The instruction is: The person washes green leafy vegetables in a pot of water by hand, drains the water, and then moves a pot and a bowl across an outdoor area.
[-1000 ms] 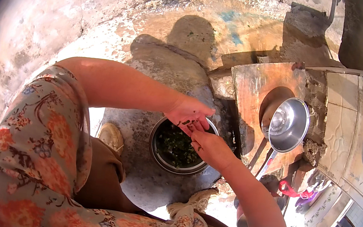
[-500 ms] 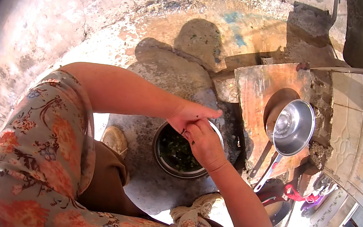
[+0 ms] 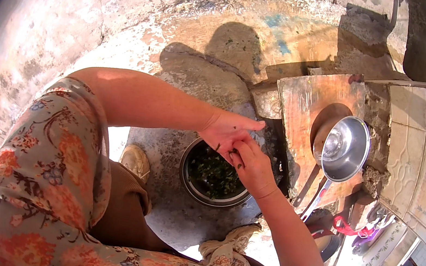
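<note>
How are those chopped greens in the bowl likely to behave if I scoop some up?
The greens are probably limp and light, being small, thin-looking pieces. They'll likely cling, since dark flecks stick to the left hand. Lying loose in the bowl, some may fall away.

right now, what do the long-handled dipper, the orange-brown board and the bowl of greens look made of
Dipper: probably polished metal, perhaps stainless steel, judging by its bright glare. Bowl of greens: likely metal too, from its silvery, shiny rim. Board: perhaps wood with a worn finish, as its streaky, patchy face suggests, though I can't be sure.
</note>
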### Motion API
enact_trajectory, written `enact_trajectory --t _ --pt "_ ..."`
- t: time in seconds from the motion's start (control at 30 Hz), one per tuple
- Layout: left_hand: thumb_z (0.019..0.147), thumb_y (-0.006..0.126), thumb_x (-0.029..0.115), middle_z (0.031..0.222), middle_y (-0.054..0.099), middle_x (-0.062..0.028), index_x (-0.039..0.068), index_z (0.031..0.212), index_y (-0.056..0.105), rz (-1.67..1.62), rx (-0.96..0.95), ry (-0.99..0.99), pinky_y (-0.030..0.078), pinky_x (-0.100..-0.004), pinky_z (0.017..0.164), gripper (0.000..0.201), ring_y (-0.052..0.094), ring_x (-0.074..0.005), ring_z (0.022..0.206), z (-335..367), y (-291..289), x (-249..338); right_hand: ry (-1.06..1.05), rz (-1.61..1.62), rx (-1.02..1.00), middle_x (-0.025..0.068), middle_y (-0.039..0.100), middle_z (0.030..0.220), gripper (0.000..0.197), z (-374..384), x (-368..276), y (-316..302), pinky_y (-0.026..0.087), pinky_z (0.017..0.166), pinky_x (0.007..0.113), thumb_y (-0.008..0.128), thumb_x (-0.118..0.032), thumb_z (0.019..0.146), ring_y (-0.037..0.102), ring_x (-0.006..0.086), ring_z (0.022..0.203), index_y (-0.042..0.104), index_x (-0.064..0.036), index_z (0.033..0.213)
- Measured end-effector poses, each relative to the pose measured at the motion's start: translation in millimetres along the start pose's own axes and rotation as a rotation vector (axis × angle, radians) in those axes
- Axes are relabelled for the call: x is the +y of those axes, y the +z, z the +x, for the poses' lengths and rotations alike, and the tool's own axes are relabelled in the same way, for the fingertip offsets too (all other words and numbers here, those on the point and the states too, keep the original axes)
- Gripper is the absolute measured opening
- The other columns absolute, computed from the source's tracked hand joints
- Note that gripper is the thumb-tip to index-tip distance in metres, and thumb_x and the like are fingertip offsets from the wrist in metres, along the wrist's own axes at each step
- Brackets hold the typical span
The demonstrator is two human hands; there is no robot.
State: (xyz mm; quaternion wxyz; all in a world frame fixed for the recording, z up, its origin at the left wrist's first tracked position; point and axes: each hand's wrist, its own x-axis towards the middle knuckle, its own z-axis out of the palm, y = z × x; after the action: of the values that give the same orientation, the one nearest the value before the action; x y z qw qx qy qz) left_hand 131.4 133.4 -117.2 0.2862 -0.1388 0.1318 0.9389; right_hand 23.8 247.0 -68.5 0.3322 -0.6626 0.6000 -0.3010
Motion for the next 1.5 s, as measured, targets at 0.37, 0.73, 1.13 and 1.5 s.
enact_trajectory --t 0.37,0.73,1.13,1.5 --pt "0.082 0.034 0.062 0.115 0.049 -0.009 0.005 0.121 0.039 0.018 -0.039 0.016 0.039 -0.0356 0.089 0.069 0.05 -0.0197 0.1 -2.8 -3.1 7.4 0.271 0.262 -0.066 0.009 0.051 0.074 0.01 -2.1 13.0 -6.5 0.042 0.055 0.028 0.058 0.001 0.072 0.049 0.0177 0.059 0.05 -0.0023 0.078" --pt "0.081 0.037 0.062 0.131 0.034 -0.014 0.011 0.138 -0.003 0.023 -0.03 0.013 0.034 -0.0389 0.093 0.087 0.044 -0.0251 0.111 -4.9 -2.7 10.3 -0.077 -0.194 -0.133 0.0119 0.051 0.081 0.018 -0.9 0.8 -7.7 0.045 0.055 0.037 0.057 0.0 0.07 0.054 0.0301 0.064 0.052 -0.0056 0.086" --pt "0.088 0.044 0.032 0.116 0.052 -0.0112 0.004 0.123 0.042 0.533 0.112 -0.115 0.037 -0.0298 0.089 0.045 0.048 -0.0175 0.107 -40.6 -6.6 31.7 -0.151 -0.019 -0.149 0.0138 0.051 0.079 0.019 -18.8 -9.6 -34.9 0.046 0.064 0.034 0.055 0.0 0.071 0.055 0.0295 0.072 0.054 -0.004 0.089" --pt "0.068 0.054 0.003 0.11 0.051 -0.0171 -0.001 0.101 0.055 1.885 0.013 0.363 0.037 -0.036 0.093 0.034 0.044 -0.0309 0.11 1.2 39.5 13.2 -0.115 -0.175 -0.282 0.0125 0.057 0.095 0.03 -28.2 5.9 -86.7 0.046 0.071 0.035 0.06 -0.022 0.078 0.056 0.0301 0.081 0.053 -0.0071 0.103"
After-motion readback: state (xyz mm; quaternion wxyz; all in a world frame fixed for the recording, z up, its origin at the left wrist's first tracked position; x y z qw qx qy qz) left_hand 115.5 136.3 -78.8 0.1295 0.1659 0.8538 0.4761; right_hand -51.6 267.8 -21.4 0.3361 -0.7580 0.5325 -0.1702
